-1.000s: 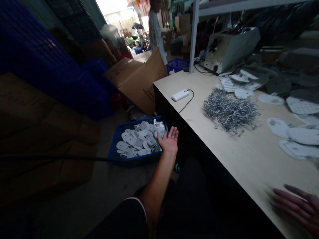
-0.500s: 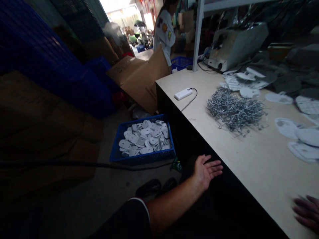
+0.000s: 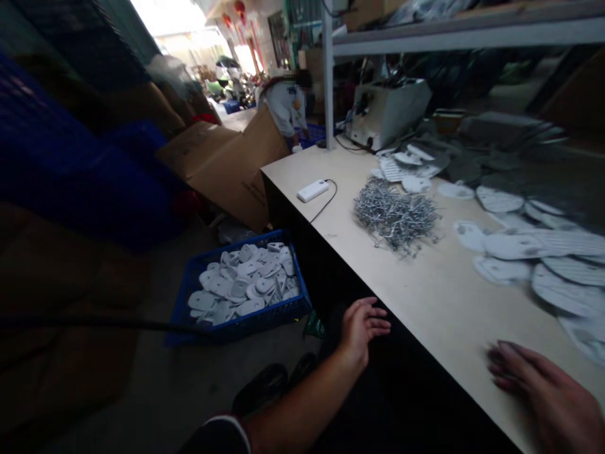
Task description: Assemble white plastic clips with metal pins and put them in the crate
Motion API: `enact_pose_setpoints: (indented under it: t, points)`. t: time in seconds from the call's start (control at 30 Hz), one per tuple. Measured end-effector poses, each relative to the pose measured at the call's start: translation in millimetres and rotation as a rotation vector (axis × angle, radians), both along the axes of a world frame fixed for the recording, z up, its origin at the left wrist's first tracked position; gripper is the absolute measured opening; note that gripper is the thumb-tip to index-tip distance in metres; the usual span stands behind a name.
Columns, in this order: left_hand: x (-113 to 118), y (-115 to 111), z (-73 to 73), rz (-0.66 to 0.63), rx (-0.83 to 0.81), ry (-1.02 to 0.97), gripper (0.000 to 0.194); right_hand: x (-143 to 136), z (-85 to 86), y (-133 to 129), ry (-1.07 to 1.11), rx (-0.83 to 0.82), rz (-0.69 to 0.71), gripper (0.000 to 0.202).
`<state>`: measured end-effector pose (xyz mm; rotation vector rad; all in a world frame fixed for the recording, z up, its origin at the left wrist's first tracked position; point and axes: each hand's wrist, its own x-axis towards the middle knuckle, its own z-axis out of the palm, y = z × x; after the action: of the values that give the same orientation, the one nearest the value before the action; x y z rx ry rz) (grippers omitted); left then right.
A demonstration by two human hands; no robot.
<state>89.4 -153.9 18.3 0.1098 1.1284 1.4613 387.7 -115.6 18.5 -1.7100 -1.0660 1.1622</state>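
My left hand (image 3: 363,330) hovers by the front edge of the workbench, palm partly up. Its fingers are loosely bent and apart, with nothing in them. Low on the right, my right hand (image 3: 543,388) is over the benchtop (image 3: 425,302). Its fingers curl inward and are smeared by motion, so I cannot make out whether they hold anything. Flat white plastic pieces (image 3: 524,243) with ribbed parts lie in a loose heap beyond that hand. Between the heap and the far end sits a tangled pile of thin metal pins (image 3: 397,211).
On the floor to the left, a blue crate (image 3: 302,293) holds many white plastic parts (image 3: 248,280). A white power bank (image 3: 312,190) with a cable lies near the bench edge. Behind stand an open cardboard box (image 3: 231,167), a shelf post (image 3: 328,82), a machine (image 3: 387,113) and a bending person (image 3: 281,104).
The view has swung right, showing more of the bench. My right hand has come further into view, its fingers now curled. My left hand's fingers bend more. The person behind has bent down.
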Motion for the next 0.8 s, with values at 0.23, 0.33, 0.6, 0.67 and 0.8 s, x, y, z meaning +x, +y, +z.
enact_pose_setpoints:
  t: [0.23, 0.33, 0.6, 0.67, 0.8]
  points:
    - [-5.5, 32.8, 19.6, -0.096, 0.168, 0.314, 0.038, -11.2, 1.8, 5.1, 0.112, -0.041, -0.078, 0.068]
    - [-10.7, 62.3, 25.8, -0.104, 0.220, 0.444, 0.040, -12.5, 1.2, 2.5, 0.112, -0.026, -0.065, 0.070]
    - [-8.2, 103.9, -0.9, -0.147, 0.314, 0.742, 0.028, -12.5, 1.1, 7.3, 0.142, -0.022, -0.016, 0.069]
    - [-2.2, 96.1, -8.2, -0.135, 0.367, 0.861, 0.019, -14.6, 1.2, 14.9, 0.151, -0.056, 0.025, 0.067]
    - [0.8, 77.0, -13.5, -0.147, 0.499, 1.054, 0.017, -26.5, 5.0, 35.7, -0.007, 0.058, 0.234, 0.061]
